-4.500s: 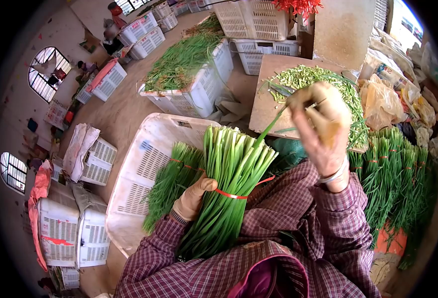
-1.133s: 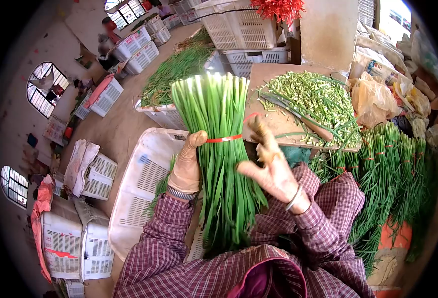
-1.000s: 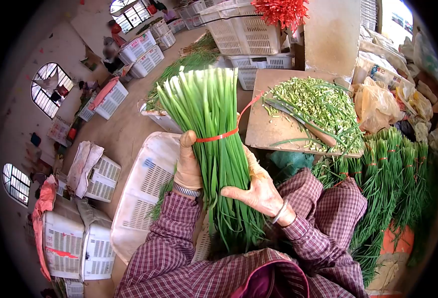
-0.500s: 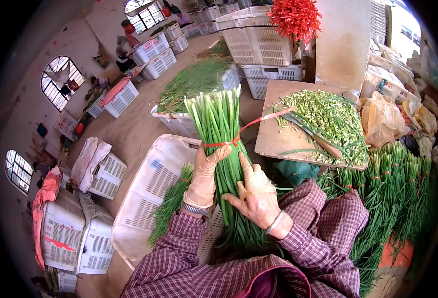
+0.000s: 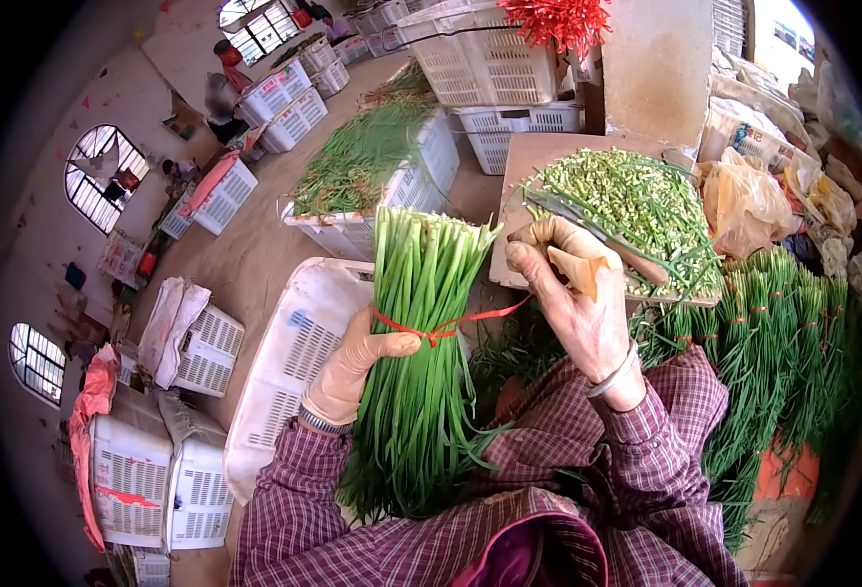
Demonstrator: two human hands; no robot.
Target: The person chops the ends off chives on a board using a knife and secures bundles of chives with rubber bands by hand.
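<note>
My left hand (image 5: 354, 364) grips a thick bunch of garlic chives (image 5: 419, 391) from the left side, its thumb lying across the front by the tie. The bunch stands nearly upright, cut pale ends on top and leaves hanging over my lap. A red tie (image 5: 485, 315) circles it below the cut ends. To the right, my right hand (image 5: 579, 298) is raised with thumb and fingers pinched on the tie's free end, which is pulled taut. Both hands wear light gloves; the right one has torn or loose fingertips.
Beyond my right hand, a board (image 5: 511, 256) carries chopped stalk ends (image 5: 636, 201) and a knife (image 5: 646, 264). Several tied bunches (image 5: 758, 352) stand at the right. A white crate (image 5: 274, 391) lies at the left, and a greens-filled crate (image 5: 421, 166) stands ahead. Red ties (image 5: 558, 22) hang behind.
My right hand has left the bunch, moved up and right, and taken hold of the tie's end. The bunch has moved lower and slightly left in my left hand.
</note>
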